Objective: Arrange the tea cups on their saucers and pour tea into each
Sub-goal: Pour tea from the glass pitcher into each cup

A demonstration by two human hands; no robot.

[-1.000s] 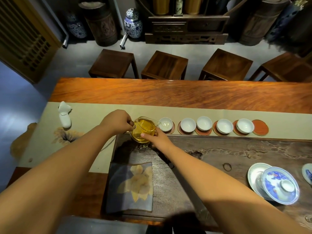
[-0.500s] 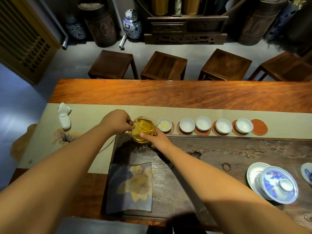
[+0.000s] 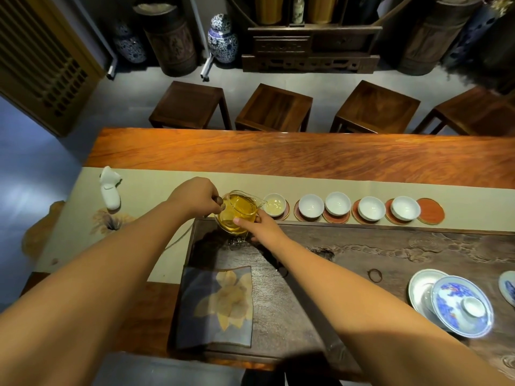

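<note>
Right now the clear glass pitcher of amber tea [image 3: 237,211] is tipped with its spout over the first small white porcelain cup [image 3: 274,205], which sits on its round red saucer at the left end of the row on the beige cloth runner [image 3: 156,185]. That cup already shows pale tea. The left hand [image 3: 195,196] is clenched around the pitcher's handle to control the tilt, while the right hand [image 3: 260,225] presses its fingers against the glass wall, apparently steadying it. Four more white cups [image 3: 370,208] wait empty, some off-centre on their saucers; one red saucer [image 3: 430,210] stands bare on the long wooden table [image 3: 278,154].
</note>
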